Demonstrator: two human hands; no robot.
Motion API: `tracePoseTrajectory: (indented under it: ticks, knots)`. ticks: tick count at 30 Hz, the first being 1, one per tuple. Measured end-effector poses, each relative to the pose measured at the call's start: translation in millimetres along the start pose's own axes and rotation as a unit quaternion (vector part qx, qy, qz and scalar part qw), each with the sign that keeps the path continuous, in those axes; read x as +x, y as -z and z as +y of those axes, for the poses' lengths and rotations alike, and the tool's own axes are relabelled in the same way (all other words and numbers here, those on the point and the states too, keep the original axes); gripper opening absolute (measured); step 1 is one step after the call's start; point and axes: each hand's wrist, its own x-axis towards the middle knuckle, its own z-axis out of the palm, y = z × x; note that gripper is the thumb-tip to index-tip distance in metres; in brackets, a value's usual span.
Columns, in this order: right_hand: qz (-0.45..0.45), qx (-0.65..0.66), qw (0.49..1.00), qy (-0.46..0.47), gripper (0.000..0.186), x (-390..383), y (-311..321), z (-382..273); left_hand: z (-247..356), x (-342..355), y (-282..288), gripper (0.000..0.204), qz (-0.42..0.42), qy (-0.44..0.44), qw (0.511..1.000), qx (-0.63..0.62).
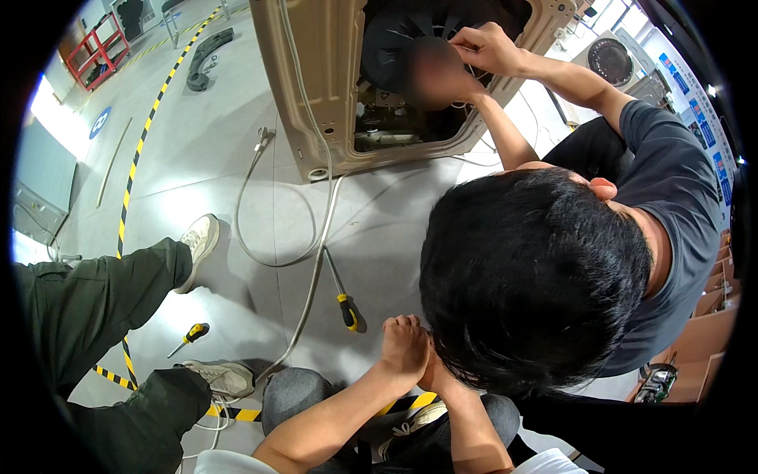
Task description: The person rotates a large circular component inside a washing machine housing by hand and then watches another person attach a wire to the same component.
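Note:
My left hand [404, 347] is closed, its fingers curled, and rests against my right hand [433, 370] in front of my knees. The other person's head covers much of my right hand, so its fingers are hidden. Whatever my left hand may hold does not show. Ahead stands a beige washing machine cabinet [306, 95] with an open panel and a black round part [387, 59] inside. A co-worker's hand [491, 49] works at that opening; the other one is blurred. Nearest to my left hand lies a yellow and black screwdriver [347, 313] on the floor.
A grey hose [313, 294] and a looped cable [240, 229] run over the floor. Further left lie a smaller screwdriver [189, 338] and a dark curved part [207, 62]. Another person's legs [118, 292] stand at left. The co-worker's head [537, 276] leans in close at right.

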Motion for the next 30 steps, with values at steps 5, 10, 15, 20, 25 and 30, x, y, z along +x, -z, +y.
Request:
tracePoseTrajectory:
  ticks: [5,10,15,20,25,30]
  knots:
    - [0.019,-0.015,1.000,-0.007,0.065,2,43,-14,-3,0,-9,0.030,-0.004,0.007,0.999,-0.034]
    - [0.081,-0.005,0.995,0.065,0.069,10,72,-21,-3,-2,-7,0.030,0.024,0.004,0.999,-0.037]
    - [0.041,-0.009,0.998,0.037,0.050,14,99,-34,-3,-1,-12,0.030,0.010,0.016,0.999,-0.041]
    - [0.033,0.007,0.998,0.047,0.047,10,67,-23,1,7,-8,0.028,-0.041,0.022,0.999,0.012]
    - [-0.186,0.095,0.977,-0.053,0.044,37,123,-48,7,8,26,0.028,-0.140,0.036,0.987,0.068]
    - [-0.238,0.105,0.964,-0.059,0.045,43,127,-43,12,6,51,0.026,-0.160,0.045,0.981,0.098]
